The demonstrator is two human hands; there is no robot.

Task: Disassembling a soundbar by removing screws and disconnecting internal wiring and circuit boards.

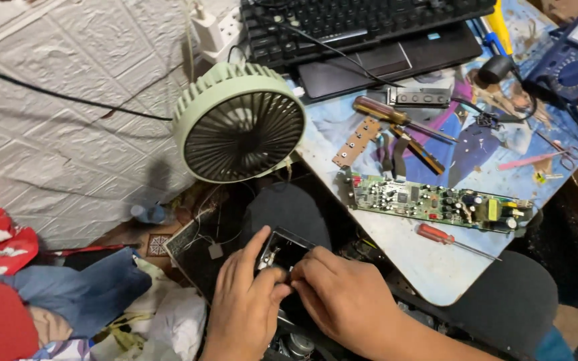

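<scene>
Both my hands meet low in the middle of the view, over my lap. My left hand grips the side of a small dark boxy part with a metal frame, thumb raised along its left edge. My right hand pinches at the same part from the right, fingertips touching those of the left hand. Under the part lies a flat dark panel with thin wires on it. What the fingers pinch between them is hidden.
A pale green desk fan stands at the table's left corner. On the table lie a long green circuit board, a red-handled screwdriver, a brown-handled screwdriver, a small brown board, a laptop and a blue multimeter. Clothes lie at left.
</scene>
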